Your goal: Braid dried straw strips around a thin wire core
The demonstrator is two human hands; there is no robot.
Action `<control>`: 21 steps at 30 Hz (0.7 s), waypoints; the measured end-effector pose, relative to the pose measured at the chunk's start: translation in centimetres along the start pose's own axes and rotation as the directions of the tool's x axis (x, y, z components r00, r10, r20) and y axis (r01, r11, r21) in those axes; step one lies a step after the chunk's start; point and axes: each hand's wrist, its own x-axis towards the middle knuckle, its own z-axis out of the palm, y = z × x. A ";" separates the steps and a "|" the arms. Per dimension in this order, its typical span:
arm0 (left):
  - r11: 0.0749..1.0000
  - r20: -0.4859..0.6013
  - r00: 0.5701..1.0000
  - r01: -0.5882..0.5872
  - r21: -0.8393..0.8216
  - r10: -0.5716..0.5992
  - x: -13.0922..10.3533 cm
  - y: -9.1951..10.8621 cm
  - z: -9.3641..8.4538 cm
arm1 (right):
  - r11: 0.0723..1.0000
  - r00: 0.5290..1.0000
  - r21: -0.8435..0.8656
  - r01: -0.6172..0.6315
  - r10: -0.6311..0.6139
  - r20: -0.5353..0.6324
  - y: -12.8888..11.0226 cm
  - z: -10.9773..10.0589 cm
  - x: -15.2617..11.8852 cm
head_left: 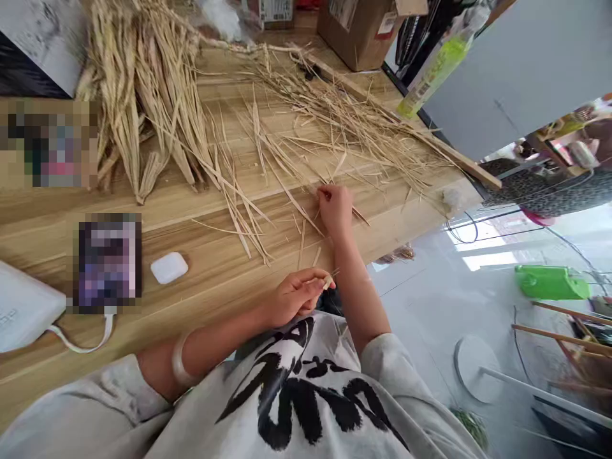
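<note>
My left hand [297, 294] is near my body at the table's front edge, thumb and fingers pinched on a small pale straw piece [327, 281]. Thin ends stick out from that piece to the right. Farther forward, my right hand [336, 210] rests low over the tabletop with its fingers curled together. Whatever they grip, if anything, is hidden. Around it lie loose straw strips [291, 191], and a darker strip [360, 215] shows just to its right. A thick heap of thin straw strips [354, 121] spreads beyond this hand.
Bundled dry straw [138, 95] lies at the back left. A wooden stick [471, 171] runs along the right edge, near a bottle [433, 76] of yellow-green liquid and a cardboard box [356, 32]. On the left are a phone [109, 261], a white case [169, 268] and a white cabled device [29, 309].
</note>
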 end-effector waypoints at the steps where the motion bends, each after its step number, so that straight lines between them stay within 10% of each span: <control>1: 1.000 -0.007 1.000 0.004 0.006 -0.004 0.0 0.0 0.0 | 1.000 1.000 0.026 -0.012 0.013 -0.028 0.1 0.0 0.0; 5: 1.000 -0.025 1.000 0.012 0.024 -0.011 0.1 0.2 0.1 | 0.941 0.993 0.335 -0.051 0.084 -0.087 0.4 0.1 -0.2; 9: 0.999 -0.030 1.000 0.011 0.030 -0.010 0.0 0.3 0.1 | 0.620 0.993 0.780 -0.080 0.121 0.005 0.3 0.0 -0.7; 14: 0.999 -0.032 0.999 0.000 0.033 0.001 0.0 0.5 0.2 | 0.377 0.987 0.915 -0.146 0.116 0.110 -0.5 -0.5 -1.1; 17: 0.999 -0.040 0.999 0.003 0.039 -0.002 0.0 0.6 0.3 | 0.356 0.974 0.933 -0.049 0.225 -0.034 -0.3 -0.7 -0.8; 21: 0.999 -0.040 0.999 0.013 0.040 -0.011 0.0 0.7 0.3 | 0.398 0.845 0.906 0.147 0.425 -0.324 1.0 -1.1 -0.2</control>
